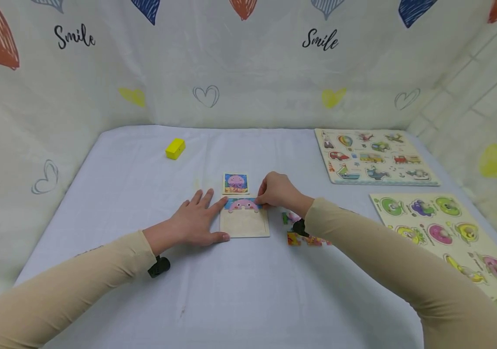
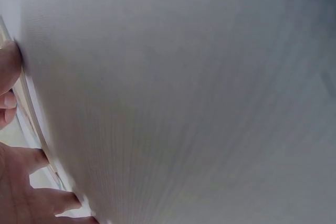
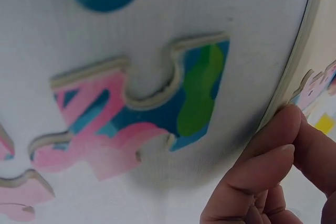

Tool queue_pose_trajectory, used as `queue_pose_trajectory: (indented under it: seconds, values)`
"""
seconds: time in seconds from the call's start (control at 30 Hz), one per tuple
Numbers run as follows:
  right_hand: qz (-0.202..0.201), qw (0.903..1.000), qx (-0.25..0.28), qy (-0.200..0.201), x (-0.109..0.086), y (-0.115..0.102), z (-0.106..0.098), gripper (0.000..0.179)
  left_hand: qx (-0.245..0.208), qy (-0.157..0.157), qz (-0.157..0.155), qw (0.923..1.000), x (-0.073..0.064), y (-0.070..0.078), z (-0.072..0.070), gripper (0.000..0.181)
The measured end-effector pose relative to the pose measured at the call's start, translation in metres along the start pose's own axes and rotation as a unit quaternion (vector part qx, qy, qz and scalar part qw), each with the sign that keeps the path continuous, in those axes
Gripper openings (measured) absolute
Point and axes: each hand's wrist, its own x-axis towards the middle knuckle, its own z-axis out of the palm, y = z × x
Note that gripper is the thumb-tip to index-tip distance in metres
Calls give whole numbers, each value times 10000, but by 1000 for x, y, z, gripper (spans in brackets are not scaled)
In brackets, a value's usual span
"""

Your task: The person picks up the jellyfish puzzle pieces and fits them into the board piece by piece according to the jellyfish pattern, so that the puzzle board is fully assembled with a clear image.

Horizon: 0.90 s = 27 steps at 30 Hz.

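A square wooden puzzle board (image 1: 245, 225) lies mid-table, its top row filled with blue and pink puzzle pieces (image 1: 243, 204) showing part of a pink sea animal; below them is bare wood. My left hand (image 1: 195, 223) lies with fingers spread against the board's left side, index finger at the upper corner and thumb near the lower one. With curled fingers, my right hand (image 1: 280, 190) pinches the puzzle piece at the upper right corner; its fingertips partly cover it. Beyond the board is a small picture card (image 1: 236, 183) with a pink octopus.
Loose puzzle pieces (image 3: 152, 106) lie right of the board, partly beneath my right forearm. A yellow block (image 1: 175, 149) sits at the back left. On the right are a vehicle picture board (image 1: 375, 157) and a fruit picture board (image 1: 427, 218), the latter partly behind my right sleeve.
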Motion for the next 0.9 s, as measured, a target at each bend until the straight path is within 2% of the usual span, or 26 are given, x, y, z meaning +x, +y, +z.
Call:
queue_pose_trajectory:
  seconds: [0.23, 0.43, 0.63, 0.77, 0.9]
  values:
    - [-62, 9997, -245, 21, 0, 0, 3, 18, 19, 18, 28, 10000, 1, 1, 2, 94]
    - [-572, 9977, -351, -137, -3, 5, -2, 15, 34, 86, 63, 9999, 1, 1, 3, 93]
    - [-1115, 9932, -281, -193, -16, 32, -22, 20, 75, 123, 95, 9999, 1, 0, 4, 94]
    - [-1142, 9928, -371, -17, -26, 56, -32, 22, 105, 150, 75, 9998, 0, -1, 3, 93]
    - [-1067, 9932, -464, -72, -36, 74, -36, 20, 61, 142, 48, 9999, -1, -1, 3, 93]
